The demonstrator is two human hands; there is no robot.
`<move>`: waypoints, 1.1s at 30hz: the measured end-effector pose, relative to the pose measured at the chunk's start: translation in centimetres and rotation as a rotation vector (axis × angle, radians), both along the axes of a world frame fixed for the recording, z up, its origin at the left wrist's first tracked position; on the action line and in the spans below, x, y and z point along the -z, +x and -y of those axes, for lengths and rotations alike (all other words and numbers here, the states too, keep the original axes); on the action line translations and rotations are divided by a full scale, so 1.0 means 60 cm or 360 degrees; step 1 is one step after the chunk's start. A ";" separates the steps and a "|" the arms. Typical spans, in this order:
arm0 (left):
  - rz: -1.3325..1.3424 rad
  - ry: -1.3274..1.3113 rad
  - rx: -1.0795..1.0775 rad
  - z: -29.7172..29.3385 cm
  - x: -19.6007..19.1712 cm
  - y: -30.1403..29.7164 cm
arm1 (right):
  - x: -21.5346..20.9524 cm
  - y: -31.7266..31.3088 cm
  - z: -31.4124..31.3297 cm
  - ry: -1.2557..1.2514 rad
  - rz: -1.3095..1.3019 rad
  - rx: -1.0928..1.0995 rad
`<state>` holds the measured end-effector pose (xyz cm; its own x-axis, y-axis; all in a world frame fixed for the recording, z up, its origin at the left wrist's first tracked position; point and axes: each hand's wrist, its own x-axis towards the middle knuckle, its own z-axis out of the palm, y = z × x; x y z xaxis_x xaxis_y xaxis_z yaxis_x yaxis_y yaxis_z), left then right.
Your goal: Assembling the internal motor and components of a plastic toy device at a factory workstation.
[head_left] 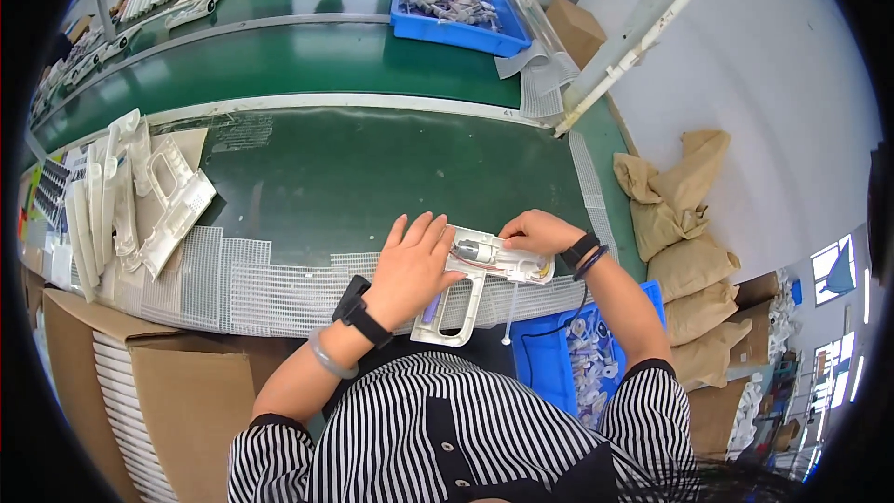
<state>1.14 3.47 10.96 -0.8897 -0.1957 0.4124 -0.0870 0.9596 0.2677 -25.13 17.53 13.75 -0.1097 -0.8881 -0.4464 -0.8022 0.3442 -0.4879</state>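
A white plastic housing shaped like a handle (470, 291) lies on the white mesh mat (233, 284) at the near edge of the green table. A small metal motor with red wire (477, 250) sits in its upper part. My left hand (414, 265) rests flat on the housing's left side, fingers spread, pressing it down. My right hand (540, 231) pinches the housing's top right end by the motor. A thin white tube hangs from the housing toward my lap.
A stack of white housings (140, 196) stands at the left. A blue bin of small parts (577, 354) sits by my right elbow; another blue bin (456, 0) is on the far conveyor. Cardboard boxes (158, 391) at lower left, brown sacks (689, 233) right. Other people work far off.
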 end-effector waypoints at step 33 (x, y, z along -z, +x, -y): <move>-0.0132 0.0168 -0.0421 0.056 -0.037 0.103 | 0.019 -0.009 -0.057 -0.0479 0.0079 0.0112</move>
<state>7.35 0.10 13.16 -0.7662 -0.4621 0.4466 -0.3040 0.8729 0.3817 -25.66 20.94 12.60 -0.1603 -0.9722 -0.1706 -0.7541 0.2321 -0.6143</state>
